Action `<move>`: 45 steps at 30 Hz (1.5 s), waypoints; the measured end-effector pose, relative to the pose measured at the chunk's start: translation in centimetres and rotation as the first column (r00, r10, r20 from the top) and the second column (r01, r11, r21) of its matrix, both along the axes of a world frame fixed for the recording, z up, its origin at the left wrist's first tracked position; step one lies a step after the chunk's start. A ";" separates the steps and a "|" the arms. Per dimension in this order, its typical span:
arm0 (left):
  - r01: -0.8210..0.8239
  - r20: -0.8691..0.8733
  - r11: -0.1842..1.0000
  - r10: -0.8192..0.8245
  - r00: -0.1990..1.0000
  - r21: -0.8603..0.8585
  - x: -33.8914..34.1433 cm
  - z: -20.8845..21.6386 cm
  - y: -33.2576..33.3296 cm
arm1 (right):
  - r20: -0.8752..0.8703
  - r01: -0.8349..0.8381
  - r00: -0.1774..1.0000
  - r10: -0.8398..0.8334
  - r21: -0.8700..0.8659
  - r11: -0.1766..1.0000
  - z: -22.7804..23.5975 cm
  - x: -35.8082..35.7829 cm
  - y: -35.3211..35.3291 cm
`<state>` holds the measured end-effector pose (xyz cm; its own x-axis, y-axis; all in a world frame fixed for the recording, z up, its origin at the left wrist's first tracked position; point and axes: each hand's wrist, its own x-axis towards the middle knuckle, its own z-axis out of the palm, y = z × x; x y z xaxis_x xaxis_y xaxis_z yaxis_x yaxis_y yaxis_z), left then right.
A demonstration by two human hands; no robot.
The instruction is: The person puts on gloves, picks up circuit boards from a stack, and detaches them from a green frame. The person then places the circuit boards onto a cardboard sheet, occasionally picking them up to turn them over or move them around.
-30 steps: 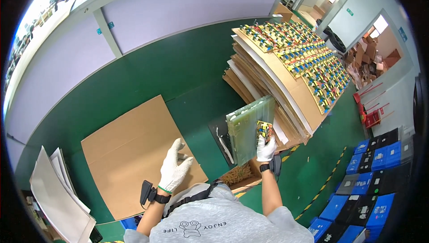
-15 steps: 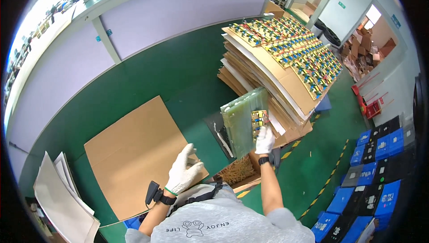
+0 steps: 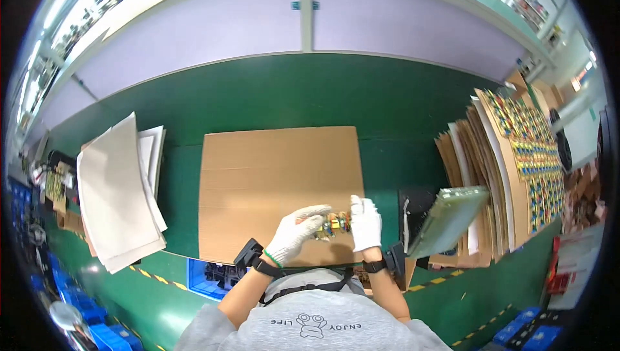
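Note:
In front of me a small circuit board [image 3: 336,224] with yellow, blue and red parts is held low over the near right part of a flat cardboard sheet [image 3: 278,164]. My left hand [image 3: 298,229], in a white knitted glove, grips its left end with fingers bent. White-gloved too, my right hand [image 3: 366,225] is closed against the right end, its fingers straight and pressed together. The board's ends are partly hidden by the gloves. To the right, a greenish translucent block [image 3: 449,222] stands tilted beside a black mat [image 3: 413,212].
At the right, a tall stack of cardboard sheets [image 3: 481,164] carries rows of circuit boards [image 3: 533,157]. Pale sheets [image 3: 116,196] lie at the left on the green table [image 3: 278,92]. A blue bin [image 3: 200,277] with dark parts sits under the near edge. A lilac partition [image 3: 213,31] runs behind.
My view has turned left. My right hand has come from the greenish block to the cardboard sheet with the circuit board, and my left hand now grips it too.

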<state>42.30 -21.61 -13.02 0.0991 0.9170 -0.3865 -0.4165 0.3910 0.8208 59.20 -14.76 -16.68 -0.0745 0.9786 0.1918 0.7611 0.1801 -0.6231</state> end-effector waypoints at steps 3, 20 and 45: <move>-0.115 0.170 0.992 0.121 0.978 -0.045 -3.9 -0.3 -1.3 | -0.538 -0.221 0.835 -0.121 -0.528 0.820 -1.9 -4.7 0.8; -0.358 0.033 0.919 0.368 0.929 -0.168 -15.4 -5.9 0.0 | -0.216 -0.091 0.975 0.052 -0.177 0.980 -3.2 -19.3 1.2; -0.398 0.072 0.821 0.464 0.883 -0.409 -14.8 -8.9 2.5 | -0.735 -0.184 0.606 -0.305 -0.502 0.845 -7.2 -20.9 -0.1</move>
